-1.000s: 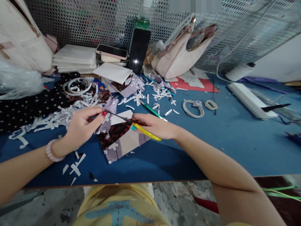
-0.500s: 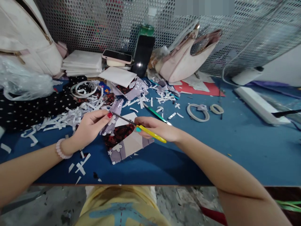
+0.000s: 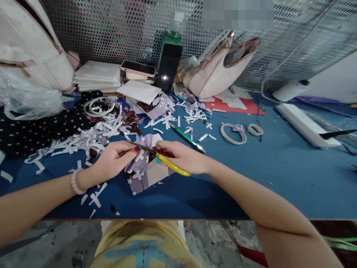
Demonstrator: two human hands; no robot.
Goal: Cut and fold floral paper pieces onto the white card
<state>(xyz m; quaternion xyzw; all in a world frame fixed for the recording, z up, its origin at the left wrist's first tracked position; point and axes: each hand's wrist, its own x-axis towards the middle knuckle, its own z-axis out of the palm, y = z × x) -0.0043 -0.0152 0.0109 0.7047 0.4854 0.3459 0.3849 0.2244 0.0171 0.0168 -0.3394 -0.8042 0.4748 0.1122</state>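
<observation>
My right hand (image 3: 181, 156) is closed around yellow-handled scissors (image 3: 173, 165), whose dark blades point left toward my left hand (image 3: 118, 158). The left fingers pinch a strip of purple floral fabric (image 3: 138, 160), and the blades lie across it by the red thumbnail. Whether the blades are parted is hard to see. Below both hands rests a panel of white card and dark red and purple patterned fabric (image 3: 139, 183), partly covered by the strip and my right hand.
White paper scraps (image 3: 75, 143) litter the left and middle of the blue table (image 3: 279, 178). A green craft knife (image 3: 188, 138) lies just beyond my right hand. Tape rolls (image 3: 255, 129), a pink handbag (image 3: 209, 76), a dark phone (image 3: 169, 67) and stacked white cards (image 3: 97, 72) stand farther back.
My left hand has moved slightly right and down with the fabric strip, which now bunches over the panel. The scissors have shifted a little left and down.
</observation>
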